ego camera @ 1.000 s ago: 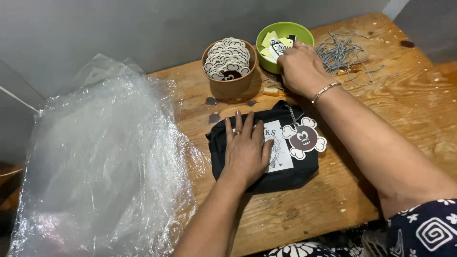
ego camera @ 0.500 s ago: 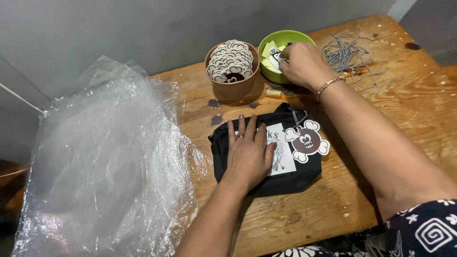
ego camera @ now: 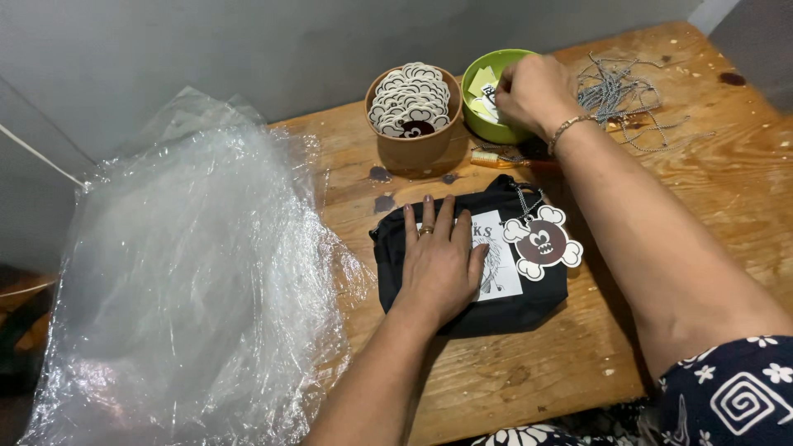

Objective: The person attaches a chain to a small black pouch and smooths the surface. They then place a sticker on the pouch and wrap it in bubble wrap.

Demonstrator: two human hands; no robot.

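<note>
My left hand (ego camera: 438,264) lies flat on the black pouch (ego camera: 471,256) near the middle of the table (ego camera: 743,206), fingers spread and gripping nothing, simply pinning the fabric down over its white printed panel. A brown skull-shaped tag (ego camera: 542,243) on a short ball chain lies on the pouch at about 3 o'clock from that hand. My right hand (ego camera: 533,92) is up at 1 o'clock, reaching into the green bowl (ego camera: 487,124), fingers curled together around the small paper slips (ego camera: 482,83) inside; whether one is already pinched I cannot tell, as the fingertips are hidden by the knuckles. Just beside it at 9 o'clock stands the brown cup (ego camera: 413,149), full of more skull tags, and at 3 o'clock a loose tangle of ball chains (ego camera: 615,91). A heap of clear plastic bags (ego camera: 190,289) fills the table's left side. I judge this the picking-out step: the next move calls for separating a single slip cleanly and lifting it without dragging its neighbours.
</note>
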